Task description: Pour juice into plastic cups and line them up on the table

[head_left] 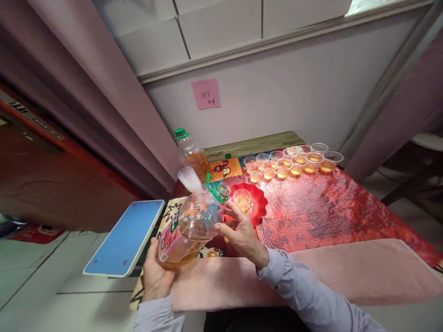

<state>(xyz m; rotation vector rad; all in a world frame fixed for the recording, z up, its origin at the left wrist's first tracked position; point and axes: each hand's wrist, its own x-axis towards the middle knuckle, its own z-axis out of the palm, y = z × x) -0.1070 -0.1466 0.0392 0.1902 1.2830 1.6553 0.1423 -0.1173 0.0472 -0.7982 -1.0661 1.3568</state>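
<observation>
A large clear bottle of amber liquid is tilted over the near left of the table, its open mouth toward the right. My left hand is wrapped around its base. My right hand has its fingers apart beside the bottle's neck; the fingertips are near or against it. Just past the mouth, a plastic cup with some liquid stands in a red scalloped dish. Two rows of clear cups, several with yellow liquid, stand toward the back right.
A second bottle with a green cap stands at the back left, near a stack of empty cups. A small green cap lies by the back edge. A pink cloth covers the front edge. A blue board is at the left.
</observation>
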